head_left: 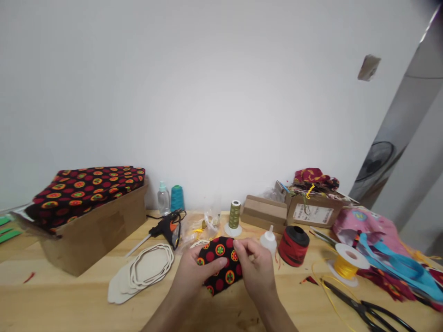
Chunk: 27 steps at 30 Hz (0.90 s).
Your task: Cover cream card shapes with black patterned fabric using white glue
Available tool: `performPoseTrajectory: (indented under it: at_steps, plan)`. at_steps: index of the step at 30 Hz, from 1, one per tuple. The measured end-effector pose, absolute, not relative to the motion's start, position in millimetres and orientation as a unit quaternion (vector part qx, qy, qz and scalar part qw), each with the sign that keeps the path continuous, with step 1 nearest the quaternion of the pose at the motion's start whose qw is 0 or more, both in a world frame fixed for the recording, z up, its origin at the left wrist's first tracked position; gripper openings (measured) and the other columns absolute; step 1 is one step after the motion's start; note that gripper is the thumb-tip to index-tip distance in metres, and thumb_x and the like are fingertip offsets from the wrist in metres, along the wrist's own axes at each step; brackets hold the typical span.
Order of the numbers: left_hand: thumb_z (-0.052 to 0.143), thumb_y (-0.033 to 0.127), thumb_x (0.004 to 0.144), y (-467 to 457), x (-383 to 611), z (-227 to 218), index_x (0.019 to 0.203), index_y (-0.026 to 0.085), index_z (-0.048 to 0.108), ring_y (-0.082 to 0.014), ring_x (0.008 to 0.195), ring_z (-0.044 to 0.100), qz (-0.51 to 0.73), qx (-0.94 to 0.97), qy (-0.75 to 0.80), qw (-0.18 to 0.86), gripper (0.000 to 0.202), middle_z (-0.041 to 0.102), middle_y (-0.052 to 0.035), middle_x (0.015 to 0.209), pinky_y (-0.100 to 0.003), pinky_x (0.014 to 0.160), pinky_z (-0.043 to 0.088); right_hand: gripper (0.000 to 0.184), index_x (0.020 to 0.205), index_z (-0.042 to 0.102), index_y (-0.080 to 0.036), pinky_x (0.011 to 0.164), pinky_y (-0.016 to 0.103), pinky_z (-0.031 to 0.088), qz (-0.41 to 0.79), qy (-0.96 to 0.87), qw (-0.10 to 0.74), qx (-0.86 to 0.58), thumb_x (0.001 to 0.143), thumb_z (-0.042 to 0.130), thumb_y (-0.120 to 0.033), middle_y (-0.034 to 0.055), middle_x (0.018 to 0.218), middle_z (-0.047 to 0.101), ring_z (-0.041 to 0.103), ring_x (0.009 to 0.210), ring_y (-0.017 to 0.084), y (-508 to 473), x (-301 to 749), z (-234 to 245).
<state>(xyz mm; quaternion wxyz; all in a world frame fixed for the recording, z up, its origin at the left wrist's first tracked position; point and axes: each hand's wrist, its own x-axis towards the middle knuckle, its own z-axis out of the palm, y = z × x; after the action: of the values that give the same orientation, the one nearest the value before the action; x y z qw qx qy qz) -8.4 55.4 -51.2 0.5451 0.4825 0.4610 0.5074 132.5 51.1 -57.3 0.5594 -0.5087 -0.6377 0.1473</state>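
Note:
Between both hands, just above the table, is a small piece of black fabric (221, 265) printed with red, orange and green round flowers. My left hand (190, 272) grips its left side, thumb lying flat across the front. At the upper right edge, my right hand (256, 267) pinches the cloth between thumb and fingers. Whatever lies behind the fabric is hidden. Left of my left hand, a stack of cream-coloured flat cutouts and frames (152, 265) rests on the wood. Beyond my right hand stand a small white squeeze bottle (268, 242) and a red ribbon spool (293, 249).
A cardboard box (100, 240) topped with folded printed cloth (86, 193) stands at left. Further back are a glue gun (166, 230), a teal thread cone (177, 199) and an olive thread spool (235, 216). Black scissors (360, 306) and a yellow cord spool (346, 267) lie at right.

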Motion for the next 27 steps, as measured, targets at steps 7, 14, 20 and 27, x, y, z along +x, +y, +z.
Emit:
performPoseTrajectory:
  at_steps: [7,14,20,27]
  plan:
    - [0.077,0.025,0.046,51,-7,-49,0.066,0.014,0.069,-0.0179,0.054,0.064,0.505,0.474,0.465,0.552,0.025,0.073,-0.0023,0.058,-0.026,0.054,0.051,0.03,0.063,0.062,-0.016,0.052,0.023,0.038,0.189,-0.626,0.554,-0.516,0.081,0.046,-0.034,0.0004,0.056,0.058,0.051,0.054,0.014,51,130,-59]
    - [0.076,0.029,0.046,53,-8,-50,0.071,0.013,0.07,-0.0233,0.061,0.066,0.507,0.474,0.476,0.541,0.031,0.074,-0.007,0.065,-0.033,0.059,0.052,0.014,0.076,0.061,-0.017,0.058,0.026,0.043,0.08,-0.633,0.617,-0.46,0.08,0.049,-0.023,0.0021,0.068,0.059,0.054,0.063,0.015,43,140,-56]
    - [0.075,0.026,0.047,51,-8,-45,0.065,0.015,0.071,-0.0186,0.055,0.064,0.513,0.498,0.498,0.491,0.022,0.073,-0.0023,0.059,-0.026,0.054,0.051,0.006,0.074,0.061,-0.016,0.059,0.026,0.042,-0.024,-0.691,0.573,-0.44,0.076,0.056,-0.014,0.0024,0.068,0.05,0.05,0.067,0.015,42,137,-56]
    - [0.074,0.025,0.046,48,-6,-41,0.059,0.015,0.07,-0.0187,0.053,0.062,0.518,0.514,0.522,0.443,0.017,0.072,-0.0015,0.055,-0.026,0.051,0.049,0.014,0.071,0.052,-0.018,0.058,0.028,0.039,-0.023,-0.699,0.529,-0.481,0.082,0.043,-0.015,0.0024,0.07,0.051,0.05,0.067,0.016,42,135,-56]
